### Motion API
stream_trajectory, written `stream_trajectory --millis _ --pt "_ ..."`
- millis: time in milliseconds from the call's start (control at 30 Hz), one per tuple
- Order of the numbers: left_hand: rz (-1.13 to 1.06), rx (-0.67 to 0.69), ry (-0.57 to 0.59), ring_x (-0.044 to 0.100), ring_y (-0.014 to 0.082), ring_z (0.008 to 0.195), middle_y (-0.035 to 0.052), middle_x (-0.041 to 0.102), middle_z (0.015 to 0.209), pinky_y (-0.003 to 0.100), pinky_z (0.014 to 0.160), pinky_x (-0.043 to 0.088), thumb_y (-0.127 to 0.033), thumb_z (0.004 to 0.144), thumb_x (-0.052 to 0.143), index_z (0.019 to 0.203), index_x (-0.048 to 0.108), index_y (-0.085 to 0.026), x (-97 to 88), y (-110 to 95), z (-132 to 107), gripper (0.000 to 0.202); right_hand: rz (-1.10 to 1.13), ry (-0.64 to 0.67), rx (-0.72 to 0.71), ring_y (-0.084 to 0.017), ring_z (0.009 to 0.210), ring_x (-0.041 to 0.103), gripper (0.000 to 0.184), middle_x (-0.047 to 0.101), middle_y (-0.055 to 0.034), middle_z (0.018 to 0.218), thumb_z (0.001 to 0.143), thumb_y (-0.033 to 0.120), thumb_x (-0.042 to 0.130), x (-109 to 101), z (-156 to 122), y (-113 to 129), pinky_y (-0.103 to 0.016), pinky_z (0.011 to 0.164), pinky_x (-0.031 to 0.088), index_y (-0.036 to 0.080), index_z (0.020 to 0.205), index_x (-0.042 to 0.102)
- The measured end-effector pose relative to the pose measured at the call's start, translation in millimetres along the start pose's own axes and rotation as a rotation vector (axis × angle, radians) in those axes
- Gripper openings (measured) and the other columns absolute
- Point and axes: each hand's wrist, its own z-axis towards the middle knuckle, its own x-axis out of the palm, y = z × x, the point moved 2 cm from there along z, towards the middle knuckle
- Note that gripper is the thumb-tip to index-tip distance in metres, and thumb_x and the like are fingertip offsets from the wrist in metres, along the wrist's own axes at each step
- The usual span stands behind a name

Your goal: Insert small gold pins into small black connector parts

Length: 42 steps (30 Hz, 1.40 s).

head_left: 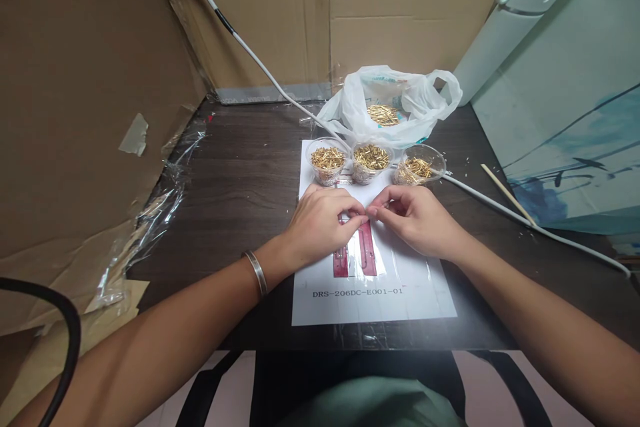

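Fingertips (364, 216) of both hands meet right over the top of the red strips (367, 250), and honestly that's where all the action is. Left hand (320, 223) is curled knuckles-up with thumb and forefinger pinched together; right hand (417, 217) mirrors it, pinched from the other side. They look to be nipping something tiny between them, probably one of the gold pins, but it's too small to actually make out, so I can't tell for sure what's in the pinch.

The strips sit on a white printed sheet (400, 293) marked DRS-206DC-E001-01, taped flat on the dark table (240, 173). Just beyond the hands are three clear cups (371, 161) of gold pins in a row, with a plastic bag (395, 103) holding more pins behind them. A thin wooden stick (505, 193) lies off to the right, and a white cable (250, 53) runs across the back.

My take on doing this bit well: keep both wrists planted on the sheet like they are now, so the fingertips only do small moves. Work right above the strip so a dropped pin lands on white paper, not the dark wood. Keep the pinch light, those pins look like they'd bend or ping away. The cups are close, so mind the knuckles don't knock one over.
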Motion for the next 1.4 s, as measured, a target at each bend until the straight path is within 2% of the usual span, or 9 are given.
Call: stream_trajectory --millis 200,533,667,800,1000,1400 --pt "0.015 -0.024 0.048 0.065 0.0182 0.078 -0.0010 0.074 0.079 0.036 0.079 0.036 -0.023 0.082 0.068 0.079 0.072 -0.021 1.5 0.6 0.9 0.006 -0.101 -0.010 -0.016 -0.010 0.048 0.038 0.020 0.052 0.0018 0.053 0.083 0.033 0.063 -5.0 2.1 4.6 -0.026 0.048 0.028 0.017 0.071 0.066" --pt "-0.010 -0.029 0.052 0.065 0.0185 0.078 -0.0005 0.075 0.080 0.037 0.078 0.036 -0.022 0.082 0.067 0.077 0.073 -0.021 1.5 0.4 1.4 0.008 0.079 0.078 0.040 -0.011 0.048 0.045 0.026 0.055 0.0014 0.053 0.081 0.041 0.067 -0.5 2.7 0.8 -0.025 0.046 0.030 0.016 0.074 0.065" --pt "-0.022 -0.014 0.031 0.066 0.0190 0.079 -0.0003 0.076 0.080 0.038 0.079 0.037 -0.022 0.082 0.067 0.076 0.074 -0.022 1.8 1.3 1.1 0.009 0.090 0.090 0.026 -0.012 0.054 0.051 0.027 0.062 -0.0012 0.060 0.082 0.042 0.066 -0.5 2.6 -0.4 -0.026 0.051 0.036 0.016 0.076 0.064" --pt "-0.012 -0.010 0.016 0.066 0.0192 0.077 0.0001 0.076 0.078 0.038 0.077 0.038 -0.022 0.082 0.067 0.074 0.074 -0.022 2.6 1.5 1.2 0.011 0.049 0.077 0.001 -0.014 0.060 0.054 0.025 0.067 -0.0039 0.069 0.083 0.040 0.065 -1.7 2.7 0.2 -0.027 0.054 0.039 0.016 0.075 0.063" --pt "0.001 -0.061 0.032 0.065 0.0188 0.073 0.0002 0.075 0.074 0.039 0.079 0.039 -0.021 0.080 0.069 0.074 0.075 -0.021 3.4 -2.6 2.4 0.008 0.022 0.059 -0.004 -0.015 0.058 0.057 0.019 0.067 -0.0040 0.066 0.085 0.032 0.061 -2.5 2.2 0.7 -0.028 0.055 0.041 0.018 0.073 0.060" --pt "0.004 -0.090 0.016 0.064 0.0186 0.070 -0.0002 0.075 0.073 0.041 0.080 0.041 -0.021 0.079 0.067 0.073 0.074 -0.021 6.5 -4.2 2.7 0.009 -0.017 0.057 -0.024 -0.016 0.058 0.058 0.016 0.066 -0.0033 0.065 0.085 0.029 0.061 -2.8 2.0 -1.1 -0.029 0.055 0.041 0.019 0.072 0.059"
